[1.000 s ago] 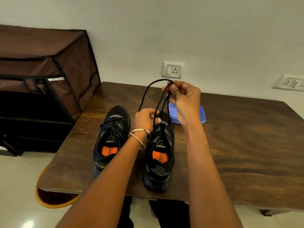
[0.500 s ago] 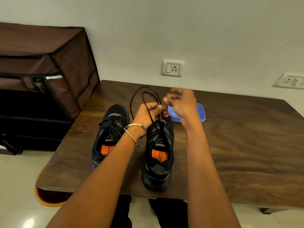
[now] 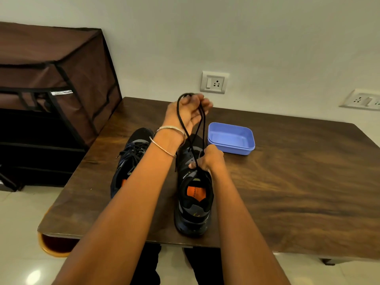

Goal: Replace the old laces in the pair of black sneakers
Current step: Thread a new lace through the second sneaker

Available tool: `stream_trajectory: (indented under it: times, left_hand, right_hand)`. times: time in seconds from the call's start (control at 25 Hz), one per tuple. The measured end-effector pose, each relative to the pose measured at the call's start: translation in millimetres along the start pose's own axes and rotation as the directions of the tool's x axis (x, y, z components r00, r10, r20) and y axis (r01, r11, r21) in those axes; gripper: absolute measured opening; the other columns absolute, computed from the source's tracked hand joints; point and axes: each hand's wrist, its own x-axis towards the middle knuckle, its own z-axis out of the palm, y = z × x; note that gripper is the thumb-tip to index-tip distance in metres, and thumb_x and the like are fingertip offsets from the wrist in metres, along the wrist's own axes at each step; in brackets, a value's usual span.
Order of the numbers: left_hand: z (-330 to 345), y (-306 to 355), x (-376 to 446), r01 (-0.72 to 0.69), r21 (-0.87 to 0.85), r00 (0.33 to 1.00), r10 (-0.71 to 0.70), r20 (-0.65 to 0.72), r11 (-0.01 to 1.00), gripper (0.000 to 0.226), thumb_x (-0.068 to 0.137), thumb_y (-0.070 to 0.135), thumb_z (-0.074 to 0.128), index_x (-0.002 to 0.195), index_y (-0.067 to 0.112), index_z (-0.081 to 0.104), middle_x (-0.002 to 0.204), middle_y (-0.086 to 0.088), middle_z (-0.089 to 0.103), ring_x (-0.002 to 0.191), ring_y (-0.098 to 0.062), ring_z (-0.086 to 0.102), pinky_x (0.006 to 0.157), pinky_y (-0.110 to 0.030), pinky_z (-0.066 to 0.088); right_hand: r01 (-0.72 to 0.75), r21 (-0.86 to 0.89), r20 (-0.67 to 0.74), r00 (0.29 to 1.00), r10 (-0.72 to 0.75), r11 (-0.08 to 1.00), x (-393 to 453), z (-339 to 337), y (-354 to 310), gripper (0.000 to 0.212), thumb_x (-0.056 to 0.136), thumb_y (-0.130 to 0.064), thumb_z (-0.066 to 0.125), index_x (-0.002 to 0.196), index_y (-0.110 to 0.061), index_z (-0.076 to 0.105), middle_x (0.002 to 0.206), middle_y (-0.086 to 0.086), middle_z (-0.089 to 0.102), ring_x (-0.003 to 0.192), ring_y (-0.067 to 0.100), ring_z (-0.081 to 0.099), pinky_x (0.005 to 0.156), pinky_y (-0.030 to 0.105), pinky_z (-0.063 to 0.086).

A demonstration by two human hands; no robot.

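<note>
1. Head view, hands: the left hand (image 3: 188, 112) is raised above the table with its fingers curled round a loop of black lace (image 3: 200, 128). The right hand (image 3: 206, 158) is low, gripping the same lace where its strands meet the right sneaker (image 3: 193, 190) and resting on the shoe's upper.

2. Head view, where things are: both sneakers stand side by side near the front edge of the wooden table (image 3: 298, 192), toes pointing away. The left sneaker (image 3: 131, 159), partly hidden by the left forearm, is laced. A blue plastic tray (image 3: 231, 138) sits just beyond the right sneaker.

3. Risks, as I judge them: a hard upward pull could lift or tip the right sneaker if the lower hand loosens. The doubled strands could twist and snag in an eyelet. The lace also crosses the left wrist beside 2 bangles (image 3: 168, 138) and might catch there.

4. How the lace looks: thin, round, matte black, limp but taut between the 2 hands. Its tips are not visible. Whether it is the old or new lace, I cannot tell.
</note>
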Motion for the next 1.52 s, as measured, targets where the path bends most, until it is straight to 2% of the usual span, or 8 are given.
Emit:
stream_trajectory:
  times: [0.28,0.48,0.6,0.76,0.84,0.92,1.16,1.52]
  left_hand:
    - [30,51,-11,-0.003,-0.505,0.998,0.036,0.054,0.863,0.020,0.101,0.011,0.043,0.089,0.004,0.057,0.067,-0.009,0.071,0.065,-0.023,0.072,0.068,-0.035,0.059]
    - [3,55,-5,-0.067,-0.677,0.992,-0.026,-0.127,0.733,0.022,0.101,0.008,0.041,0.085,0.004,0.055,0.065,-0.012,0.066,0.125,-0.030,0.054,0.102,-0.044,0.041]
    - [-28,48,10,-0.147,-0.685,0.962,-0.058,-0.266,0.714,0.024,0.102,0.008,0.038,0.085,0.004,0.054,0.076,-0.013,0.062,0.123,-0.031,0.055,0.108,-0.045,0.037]
    - [-79,8,23,0.197,-0.050,0.871,-0.199,-0.449,0.979,0.030,0.103,0.006,0.037,0.077,0.009,0.051,0.072,-0.006,0.057,0.067,-0.019,0.061,0.077,-0.032,0.052]
    - [-90,-8,16,0.424,0.596,0.883,-0.165,-0.439,0.682,0.025,0.096,0.004,0.050,0.071,0.007,0.051,0.076,-0.009,0.052,0.072,-0.024,0.054,0.066,-0.032,0.046]
    - [-81,-22,-2,0.428,0.853,0.897,-0.255,-0.361,0.298,0.016,0.090,0.011,0.064,0.076,0.004,0.057,0.077,-0.010,0.053,0.079,-0.024,0.052,0.066,-0.033,0.046]
    - [-55,-65,-26,0.419,0.847,0.907,-0.199,-0.372,0.328,0.042,0.068,0.036,0.085,0.100,0.014,0.069,0.095,-0.004,0.069,0.071,-0.014,0.061,0.052,-0.023,0.045]
    - [-50,-66,-36,0.465,0.804,0.884,-0.151,-0.442,0.370,0.044,0.065,0.038,0.088,0.087,0.013,0.058,0.092,-0.002,0.059,0.083,-0.020,0.062,0.075,-0.033,0.055]
  right_hand:
    - [0.124,0.002,-0.073,0.990,-0.124,0.992,6,3,-1,0.056,0.071,-0.022,0.088,0.116,-0.007,0.058,0.114,0.008,0.064,0.112,0.027,0.059,0.091,0.037,0.050]
    - [0.357,0.572,-0.092,0.923,-0.375,0.738,-1,-9,-13,0.021,0.090,-0.005,0.068,0.109,-0.014,0.068,0.104,0.010,0.072,0.103,0.025,0.068,0.094,0.042,0.055]
    - [0.348,0.580,0.001,0.904,-0.428,0.737,-3,-17,-7,0.018,0.098,0.001,0.052,0.098,-0.005,0.069,0.084,0.008,0.069,0.085,0.021,0.066,0.086,0.034,0.056]
    - [0.361,0.503,-0.092,0.926,-0.367,0.785,4,-32,4,0.021,0.098,0.000,0.053,0.087,-0.009,0.069,0.083,0.008,0.070,0.088,0.023,0.069,0.088,0.039,0.057]
    - [0.368,0.431,-0.170,0.930,-0.327,0.823,10,-33,7,0.025,0.096,-0.003,0.059,0.078,-0.018,0.070,0.085,0.011,0.073,0.090,0.027,0.072,0.086,0.048,0.058]
    - [0.394,0.270,-0.265,0.908,-0.325,0.879,14,-32,8,0.031,0.093,-0.003,0.063,0.069,-0.022,0.066,0.082,0.011,0.073,0.083,0.028,0.071,0.079,0.053,0.058]
    - [0.444,0.014,-0.291,0.859,-0.421,0.896,14,-26,-9,0.024,0.091,0.005,0.056,0.078,-0.006,0.073,0.081,0.015,0.070,0.082,0.032,0.068,0.078,0.051,0.058]
    - [0.498,0.074,-0.325,0.831,-0.451,0.864,-4,-34,-21,0.017,0.093,0.004,0.060,0.093,-0.002,0.075,0.084,0.009,0.073,0.081,0.021,0.071,0.080,0.040,0.060]
